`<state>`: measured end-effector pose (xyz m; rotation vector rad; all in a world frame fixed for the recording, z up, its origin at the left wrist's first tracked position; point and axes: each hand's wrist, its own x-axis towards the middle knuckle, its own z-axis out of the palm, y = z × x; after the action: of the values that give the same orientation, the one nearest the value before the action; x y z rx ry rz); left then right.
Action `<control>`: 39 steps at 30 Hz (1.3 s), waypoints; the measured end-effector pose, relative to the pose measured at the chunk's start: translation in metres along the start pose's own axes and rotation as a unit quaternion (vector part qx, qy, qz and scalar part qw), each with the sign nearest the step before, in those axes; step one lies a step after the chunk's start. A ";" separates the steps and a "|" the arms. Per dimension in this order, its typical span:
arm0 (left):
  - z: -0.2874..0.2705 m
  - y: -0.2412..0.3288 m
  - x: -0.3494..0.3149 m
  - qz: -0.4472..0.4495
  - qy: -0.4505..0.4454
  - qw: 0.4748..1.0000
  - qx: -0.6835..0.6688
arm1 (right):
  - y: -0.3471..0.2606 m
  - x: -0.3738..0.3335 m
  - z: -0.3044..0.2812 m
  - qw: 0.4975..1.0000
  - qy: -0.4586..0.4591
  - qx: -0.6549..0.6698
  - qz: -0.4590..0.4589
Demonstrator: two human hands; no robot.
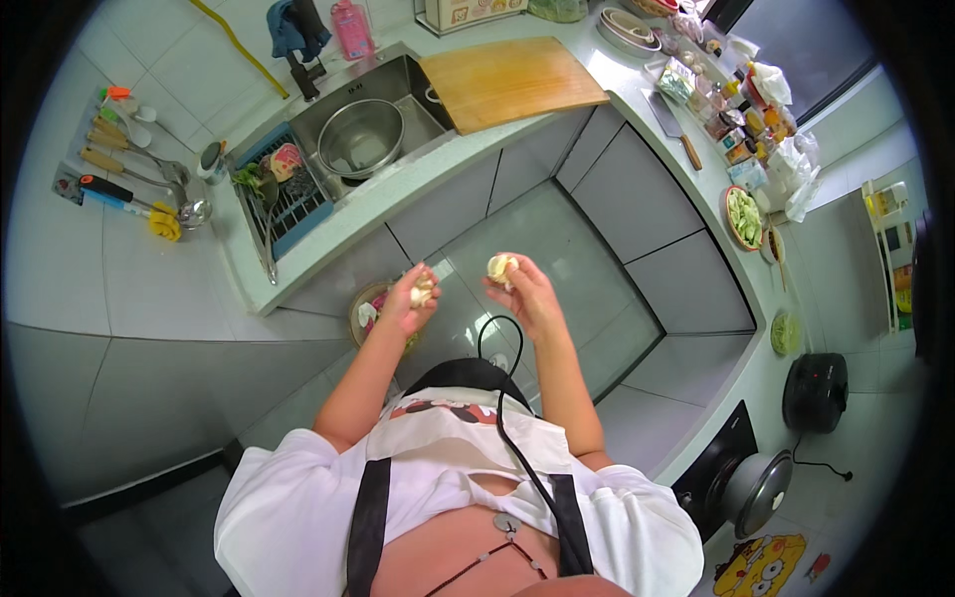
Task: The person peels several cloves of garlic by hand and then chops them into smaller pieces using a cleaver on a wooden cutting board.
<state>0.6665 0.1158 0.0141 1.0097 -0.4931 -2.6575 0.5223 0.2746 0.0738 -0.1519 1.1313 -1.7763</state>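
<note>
Above the floor in front of my body, my left hand (404,310) is closed around white garlic cloves (422,296). To its right, my right hand (534,298) pinches a pale piece of garlic (500,269) between thumb and fingers. The two hands are apart. Below and behind my left hand stands a round waste bin (358,316) with scraps in it, partly hidden by the forearm.
Ahead is a sink (416,92) with a metal bowl (360,139) and a blue draining rack (308,209). A wooden cutting board (512,85) lies beside it. On the right counter are a cleaver (676,129), a plate of sliced green vegetable (744,217) and a lidded pot (754,495).
</note>
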 end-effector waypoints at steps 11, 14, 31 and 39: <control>0.103 -0.045 0.077 0.022 -0.013 0.996 0.087 | -0.085 0.028 -0.100 0.998 0.024 0.020 -0.057; 0.124 -0.042 0.100 0.044 0.009 0.989 0.142 | -0.096 0.049 -0.115 0.997 0.035 0.041 -0.061; 0.273 0.041 0.369 0.395 0.048 0.609 0.686 | -0.245 0.220 -0.172 0.988 0.117 0.015 -0.096; 0.304 0.045 0.435 0.422 0.034 0.474 0.772 | -0.296 0.296 -0.179 0.990 0.108 -0.072 -0.049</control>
<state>0.1498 -0.0105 -0.0122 0.6283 -2.6158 -0.6677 0.0774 0.1789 0.0859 -0.1051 1.4308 -1.8299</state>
